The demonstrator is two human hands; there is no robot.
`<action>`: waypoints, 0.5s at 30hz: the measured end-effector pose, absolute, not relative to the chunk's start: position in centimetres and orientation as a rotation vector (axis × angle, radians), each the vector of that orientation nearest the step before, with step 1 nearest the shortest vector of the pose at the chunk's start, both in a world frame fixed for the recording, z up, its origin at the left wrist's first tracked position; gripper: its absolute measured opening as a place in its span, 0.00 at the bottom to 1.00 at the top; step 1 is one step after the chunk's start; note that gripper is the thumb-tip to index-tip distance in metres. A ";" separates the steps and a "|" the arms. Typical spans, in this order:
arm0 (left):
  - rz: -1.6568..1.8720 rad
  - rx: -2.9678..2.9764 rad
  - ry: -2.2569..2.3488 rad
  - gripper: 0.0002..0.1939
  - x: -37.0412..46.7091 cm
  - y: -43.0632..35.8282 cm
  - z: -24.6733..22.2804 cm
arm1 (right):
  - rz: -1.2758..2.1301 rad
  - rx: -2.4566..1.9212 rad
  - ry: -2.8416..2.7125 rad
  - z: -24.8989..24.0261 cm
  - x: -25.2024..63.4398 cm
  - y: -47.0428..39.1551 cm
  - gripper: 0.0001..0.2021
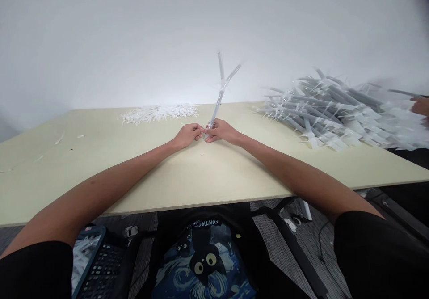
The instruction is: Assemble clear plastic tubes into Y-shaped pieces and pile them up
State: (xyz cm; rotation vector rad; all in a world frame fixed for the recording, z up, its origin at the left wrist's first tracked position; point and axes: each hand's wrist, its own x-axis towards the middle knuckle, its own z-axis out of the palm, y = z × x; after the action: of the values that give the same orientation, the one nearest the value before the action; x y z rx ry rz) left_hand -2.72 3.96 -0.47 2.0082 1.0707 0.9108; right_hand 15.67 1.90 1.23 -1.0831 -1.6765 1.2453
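A Y-shaped clear tube assembly (217,103) stands up from my hands over the middle of the table, its two branches spreading at the top. My right hand (221,131) is closed around its lower end. Close beside it, my left hand (188,135) is pinched at the tube's base, and whatever lies between those fingertips is too small to make out. Behind my left hand is a loose heap of white zip ties (161,113).
A large pile of similar tube assemblies (315,107) covers the table's right side, where another person's hand (420,105) reaches in. Stray white bits (60,137) lie at left. A blue basket (100,263) holding clear packets stands below the table's front edge (201,206).
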 end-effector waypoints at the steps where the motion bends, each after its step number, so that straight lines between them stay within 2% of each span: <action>1: 0.907 2.009 1.074 0.12 -2.7 3.9 -0.4 | 1.241 -1.084 -1.682 1.2 15.7 2.0 0.17; 15: 0.891 2.078 1.108 0.13 -2.6 3.8 -0.2 | 1.093 -1.109 -1.735 1.2 15.8 2.2 0.17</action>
State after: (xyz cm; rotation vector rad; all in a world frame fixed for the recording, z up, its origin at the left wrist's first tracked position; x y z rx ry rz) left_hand -2.61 3.81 -0.16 2.0783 1.1077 0.8914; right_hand 15.78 2.15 1.20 -1.1090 -1.7352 1.0932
